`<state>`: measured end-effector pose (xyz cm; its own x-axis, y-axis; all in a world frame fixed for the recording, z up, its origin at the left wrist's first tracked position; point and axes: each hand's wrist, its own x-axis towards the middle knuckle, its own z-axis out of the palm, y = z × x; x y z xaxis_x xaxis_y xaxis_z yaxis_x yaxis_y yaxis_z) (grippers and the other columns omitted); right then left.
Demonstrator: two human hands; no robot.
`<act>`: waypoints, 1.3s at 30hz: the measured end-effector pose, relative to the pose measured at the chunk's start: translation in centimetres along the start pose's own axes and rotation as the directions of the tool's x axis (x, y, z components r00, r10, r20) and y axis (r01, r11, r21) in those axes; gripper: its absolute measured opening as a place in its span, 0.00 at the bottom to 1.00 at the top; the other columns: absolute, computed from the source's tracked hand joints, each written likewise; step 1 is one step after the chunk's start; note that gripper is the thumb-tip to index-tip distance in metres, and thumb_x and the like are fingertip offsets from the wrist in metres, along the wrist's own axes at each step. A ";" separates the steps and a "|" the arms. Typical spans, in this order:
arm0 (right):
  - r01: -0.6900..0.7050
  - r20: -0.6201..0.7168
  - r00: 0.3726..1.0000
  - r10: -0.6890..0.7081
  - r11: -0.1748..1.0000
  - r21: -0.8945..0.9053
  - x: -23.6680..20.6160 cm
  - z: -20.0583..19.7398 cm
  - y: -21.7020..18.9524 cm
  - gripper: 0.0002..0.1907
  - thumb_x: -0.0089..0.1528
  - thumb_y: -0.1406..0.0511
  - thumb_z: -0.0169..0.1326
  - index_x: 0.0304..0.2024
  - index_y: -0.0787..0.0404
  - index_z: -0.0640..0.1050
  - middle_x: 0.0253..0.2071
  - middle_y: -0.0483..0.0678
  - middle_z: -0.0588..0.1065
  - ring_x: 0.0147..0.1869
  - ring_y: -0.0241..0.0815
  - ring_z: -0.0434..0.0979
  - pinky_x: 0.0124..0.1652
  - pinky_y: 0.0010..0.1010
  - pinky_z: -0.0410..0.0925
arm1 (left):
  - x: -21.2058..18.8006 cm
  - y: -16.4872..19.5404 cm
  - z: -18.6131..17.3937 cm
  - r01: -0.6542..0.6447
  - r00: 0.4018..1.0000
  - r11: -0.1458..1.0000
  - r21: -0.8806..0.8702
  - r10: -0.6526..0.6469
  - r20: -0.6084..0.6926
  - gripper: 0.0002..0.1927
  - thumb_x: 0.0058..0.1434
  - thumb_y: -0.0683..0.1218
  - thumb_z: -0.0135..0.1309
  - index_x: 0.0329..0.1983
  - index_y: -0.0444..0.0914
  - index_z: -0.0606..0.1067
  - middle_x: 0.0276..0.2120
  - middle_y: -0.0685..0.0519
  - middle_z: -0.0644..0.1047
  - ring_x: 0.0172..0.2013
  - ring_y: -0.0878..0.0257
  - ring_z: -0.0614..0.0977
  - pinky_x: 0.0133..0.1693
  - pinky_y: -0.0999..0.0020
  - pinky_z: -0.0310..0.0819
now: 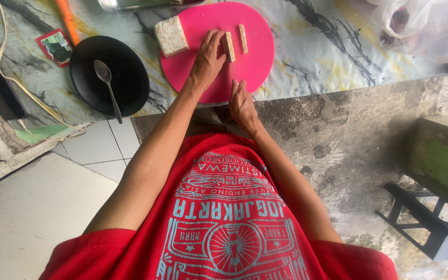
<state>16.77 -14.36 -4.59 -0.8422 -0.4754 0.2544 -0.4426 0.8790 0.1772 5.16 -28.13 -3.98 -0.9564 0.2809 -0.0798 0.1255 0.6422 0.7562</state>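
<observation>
A pink oval cutting board (pixel 257 62) lies on the marble-patterned counter. A pale block of tempeh (pixel 171 35) sits at its far left. My left hand (pixel 207 57) presses down on a thin tempeh slice (pixel 229 45); a second cut slice (pixel 242 38) lies just to its right. My right hand (pixel 242 103) sits at the board's near edge, gripping a knife. The thin blade (pixel 232 68) runs forward alongside the slice under my left fingers.
A black plate (pixel 130 78) with a metal spoon (pixel 107 85) sits left of the board. Beyond it lie a red packet (pixel 55 46), an orange stick (pixel 68 21) and a white cord (pixel 6 72). A plastic bag (pixel 421 26) is at far right. A dark stool (pixel 431 228) stands on the floor.
</observation>
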 end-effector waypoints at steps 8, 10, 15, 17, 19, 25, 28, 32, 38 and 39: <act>0.109 0.071 0.991 -0.111 0.994 0.028 -2.6 -0.7 0.3 0.26 0.67 0.72 0.47 0.64 0.87 0.63 0.58 0.78 0.66 0.44 0.55 0.77 0.40 0.36 0.74 | 0.1 -0.2 -0.1 -0.065 0.997 0.998 0.016 0.066 -0.049 0.31 0.59 0.32 0.62 0.64 0.32 0.65 0.59 0.41 0.69 0.58 0.48 0.76 0.64 0.58 0.74; 0.026 0.071 0.997 -0.040 0.982 0.190 -3.8 -1.2 0.1 0.27 0.67 0.71 0.47 0.64 0.86 0.63 0.57 0.80 0.66 0.40 0.57 0.76 0.37 0.36 0.74 | 0.1 -0.3 0.0 -0.119 0.990 0.992 0.044 0.122 -0.077 0.32 0.58 0.34 0.64 0.64 0.32 0.65 0.58 0.41 0.69 0.59 0.47 0.75 0.65 0.56 0.71; -0.144 0.202 0.978 0.061 0.893 0.427 -3.3 -0.5 0.2 0.26 0.67 0.72 0.47 0.66 0.83 0.65 0.59 0.76 0.68 0.40 0.58 0.76 0.39 0.41 0.74 | 0.0 -0.3 -0.1 -0.055 0.998 0.998 -0.001 0.055 -0.031 0.31 0.60 0.34 0.63 0.64 0.33 0.64 0.59 0.42 0.69 0.59 0.49 0.76 0.65 0.59 0.73; 0.046 0.094 0.994 -0.051 0.998 0.050 -1.9 0.1 0.9 0.25 0.69 0.71 0.46 0.65 0.82 0.66 0.58 0.78 0.67 0.50 0.59 0.78 0.40 0.37 0.74 | 0.1 -0.2 -0.2 -0.055 0.998 0.998 -0.006 0.055 -0.033 0.31 0.59 0.34 0.63 0.65 0.34 0.64 0.59 0.42 0.69 0.59 0.49 0.76 0.65 0.59 0.73; 0.173 0.081 0.984 -0.158 0.956 -0.237 -0.5 0.3 1.5 0.22 0.69 0.71 0.46 0.63 0.82 0.67 0.60 0.76 0.67 0.57 0.59 0.78 0.42 0.36 0.75 | 0.1 0.1 -0.3 -0.090 0.994 0.996 0.011 0.091 -0.059 0.32 0.58 0.33 0.63 0.64 0.34 0.65 0.58 0.43 0.70 0.61 0.48 0.74 0.66 0.57 0.71; 0.026 0.153 0.988 -0.010 0.994 -0.102 1.3 -0.4 2.1 0.23 0.66 0.71 0.48 0.62 0.80 0.67 0.54 0.68 0.70 0.50 0.56 0.76 0.38 0.37 0.73 | 0.3 0.7 -1.0 -0.104 0.993 0.994 0.043 0.106 -0.043 0.38 0.55 0.34 0.66 0.67 0.33 0.62 0.58 0.40 0.68 0.60 0.45 0.73 0.64 0.52 0.69; -0.270 0.333 0.932 0.141 0.883 0.383 0.7 -0.7 2.1 0.26 0.64 0.72 0.49 0.64 0.82 0.65 0.43 0.66 0.69 0.36 0.57 0.75 0.32 0.45 0.70 | 0.7 0.4 -1.0 -0.142 0.990 0.988 0.053 0.143 -0.022 0.32 0.53 0.35 0.67 0.59 0.33 0.68 0.54 0.40 0.69 0.54 0.46 0.75 0.57 0.52 0.74; -0.366 0.329 0.924 0.196 0.707 0.605 -0.4 -0.6 2.2 0.27 0.62 0.75 0.49 0.64 0.77 0.63 0.42 0.65 0.67 0.31 0.62 0.73 0.30 0.51 0.67 | 0.5 -0.8 -0.9 0.044 0.998 0.999 -0.013 -0.045 -0.053 0.17 0.64 0.37 0.63 0.48 0.34 0.66 0.43 0.46 0.69 0.41 0.57 0.76 0.44 0.64 0.84; -0.378 0.370 0.913 0.170 0.690 0.617 -0.9 0.0 1.5 0.27 0.62 0.76 0.49 0.64 0.77 0.63 0.43 0.65 0.67 0.32 0.62 0.73 0.30 0.52 0.67 | -2.2 -1.4 -1.7 0.094 0.978 0.995 -0.031 -0.098 -0.182 0.14 0.68 0.40 0.63 0.43 0.33 0.67 0.39 0.48 0.71 0.37 0.59 0.78 0.39 0.63 0.80; -0.388 0.390 0.906 0.164 0.691 0.610 -0.9 0.1 1.4 0.27 0.63 0.76 0.49 0.65 0.76 0.63 0.44 0.64 0.67 0.33 0.62 0.73 0.31 0.51 0.67 | -2.5 -1.3 -1.8 0.118 0.980 0.992 -0.053 -0.125 -0.154 0.14 0.67 0.40 0.62 0.44 0.33 0.67 0.40 0.47 0.70 0.37 0.59 0.78 0.38 0.64 0.82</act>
<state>16.87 -12.69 -4.63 -0.9559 -0.2721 -0.1108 -0.1673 0.8141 -0.5562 6.89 -30.93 -3.58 -0.9938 0.0848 -0.0725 -0.0025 0.6324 0.7746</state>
